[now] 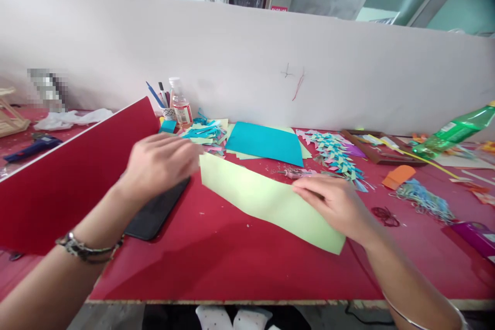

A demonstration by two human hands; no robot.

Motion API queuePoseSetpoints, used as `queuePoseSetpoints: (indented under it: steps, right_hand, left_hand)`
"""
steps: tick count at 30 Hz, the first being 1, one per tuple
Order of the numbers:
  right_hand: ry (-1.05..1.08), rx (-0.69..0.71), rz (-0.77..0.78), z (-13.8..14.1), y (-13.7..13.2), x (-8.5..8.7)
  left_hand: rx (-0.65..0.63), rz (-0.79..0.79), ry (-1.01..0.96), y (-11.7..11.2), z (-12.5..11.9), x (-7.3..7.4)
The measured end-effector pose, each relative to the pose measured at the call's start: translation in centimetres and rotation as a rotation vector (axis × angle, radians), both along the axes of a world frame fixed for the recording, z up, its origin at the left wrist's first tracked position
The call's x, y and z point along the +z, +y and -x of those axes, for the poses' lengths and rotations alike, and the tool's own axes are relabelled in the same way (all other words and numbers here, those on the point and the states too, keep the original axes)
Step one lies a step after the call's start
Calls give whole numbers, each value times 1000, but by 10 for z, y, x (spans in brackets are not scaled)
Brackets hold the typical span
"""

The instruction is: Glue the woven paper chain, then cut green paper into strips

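A strip of pale green paper point(263, 201) is held above the red table, bowed slightly along its length. My right hand point(334, 203) pinches it by its upper edge towards the right end, thumb and fingers closed. At the other end my left hand point(164, 165), a little blurred, has its fingers curled together at the upper left corner of the paper. Behind the strip, a blue sheet point(266, 143) lies on more pale green sheets. A black flat tablet-like thing point(158, 214) rests below my left hand, partly covered by it.
A red board point(77, 180) stands tilted at the left. Behind are a clear bottle point(181, 105), a pile of paper strips point(209, 134) and woven paper strips point(334, 152). To the right lie a green bottle point(452, 131), blue yarn point(423, 200) and a purple packet point(475, 237). A white partition point(232, 62) closes the back.
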State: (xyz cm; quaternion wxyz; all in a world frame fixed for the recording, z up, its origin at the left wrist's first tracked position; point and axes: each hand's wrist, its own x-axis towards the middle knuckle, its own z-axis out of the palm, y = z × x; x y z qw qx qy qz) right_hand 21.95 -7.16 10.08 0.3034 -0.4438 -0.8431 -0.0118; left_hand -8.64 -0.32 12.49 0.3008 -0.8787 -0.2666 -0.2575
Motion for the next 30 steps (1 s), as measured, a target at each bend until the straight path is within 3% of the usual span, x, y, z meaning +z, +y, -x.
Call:
queuePoseSetpoints:
  steps: [1, 3, 6, 13, 17, 24, 30]
  right_hand:
    - [-14, 36, -27, 5, 0, 1]
    - [-35, 95, -70, 13, 1, 2]
    - [-55, 122, -94, 17, 4, 4]
    - [-103, 86, -218, 19, 10, 5]
    - [-215, 29, -305, 31, 14, 6]
    - [-157, 150, -370, 55, 20, 4]
    - [-96, 125, -343, 35, 25, -7]
  left_hand:
    - [-85, -6, -29, -5, -13, 0]
    - [-153, 143, 29, -12, -37, -2]
    - [-213, 219, 29, -19, -57, -6]
    - [-156, 444, 55, -23, -57, -14]
    - [-56, 410, 75, -23, -63, -18]
    - [-211, 523, 22, -24, -70, -12]
    - [-232, 501, -14, -17, -57, -14]
